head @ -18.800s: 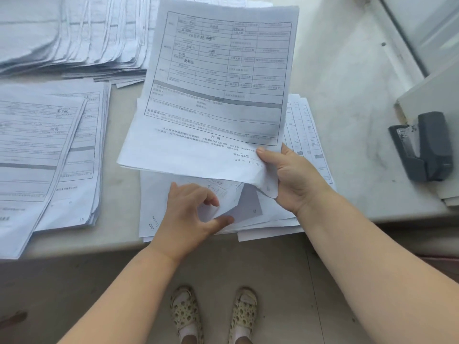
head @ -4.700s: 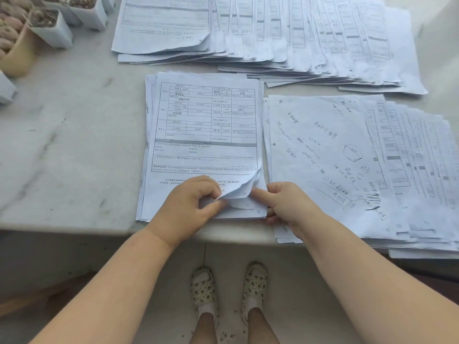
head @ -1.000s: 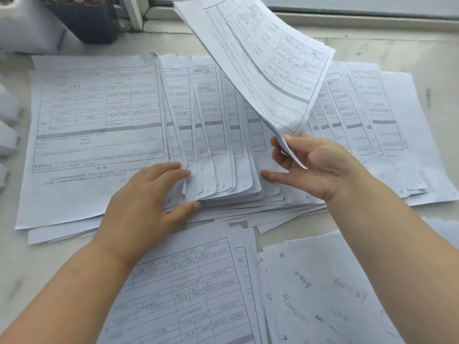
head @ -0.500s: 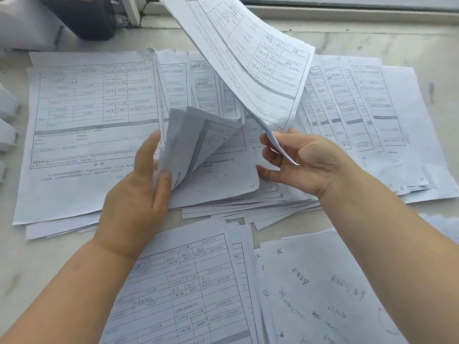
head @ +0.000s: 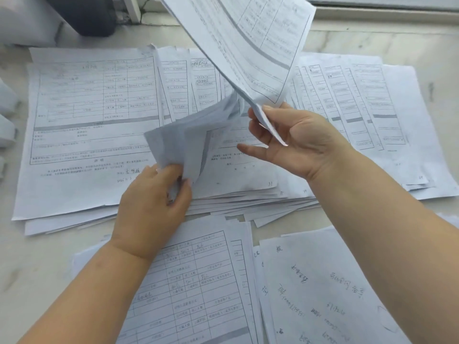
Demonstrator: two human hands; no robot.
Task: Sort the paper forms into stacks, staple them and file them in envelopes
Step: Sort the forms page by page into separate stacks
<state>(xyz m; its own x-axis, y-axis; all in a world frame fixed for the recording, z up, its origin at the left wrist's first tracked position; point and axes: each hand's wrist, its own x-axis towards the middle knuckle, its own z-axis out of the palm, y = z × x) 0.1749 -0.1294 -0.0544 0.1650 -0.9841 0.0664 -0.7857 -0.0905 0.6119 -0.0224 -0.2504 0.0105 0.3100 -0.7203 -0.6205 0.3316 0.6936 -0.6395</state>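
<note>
A wide fan of printed forms [head: 94,115] covers the far half of the marble table. My left hand [head: 154,199] grips the lower corners of several sheets [head: 183,142] in the middle of the fan and holds them lifted and curled to the left. My right hand [head: 295,140] pinches the bottom corner of a raised set of forms [head: 250,43] that tilts up and away above the fan. The form uncovered beneath the lifted sheets [head: 238,170] lies flat.
A near stack of printed forms [head: 198,289] lies under my left forearm. Beside it on the right is a stack topped by a handwritten sheet [head: 323,294]. A dark pot [head: 84,13] and white containers [head: 7,115] stand at the far left. Bare marble [head: 37,269] shows near left.
My left hand has lifted the corners higher and curled more sheets leftwards, uncovering the form below. My right hand has raised its set of forms a little.
</note>
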